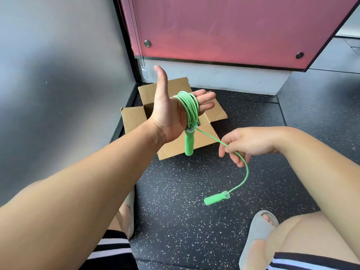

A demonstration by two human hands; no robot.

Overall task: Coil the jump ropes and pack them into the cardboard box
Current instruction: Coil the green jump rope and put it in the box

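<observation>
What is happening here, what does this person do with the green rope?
A person is coiling a green jump rope around the open left hand. The right hand pinches the free stretch of rope. The first handle hangs below the left palm; the second handle dangles near the floor. The open cardboard box stands on the floor behind the hands, and the rope is not yet in it.

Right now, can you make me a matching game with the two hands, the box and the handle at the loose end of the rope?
Things:
1 left hand
2 right hand
3 box
4 loose handle

States:
A stands open on the floor
B pinches the rope
C hangs at the rope's end, below the right hand
D wrapped in green loops

Pairs: 1-D, 2-B, 3-A, 4-C
</observation>
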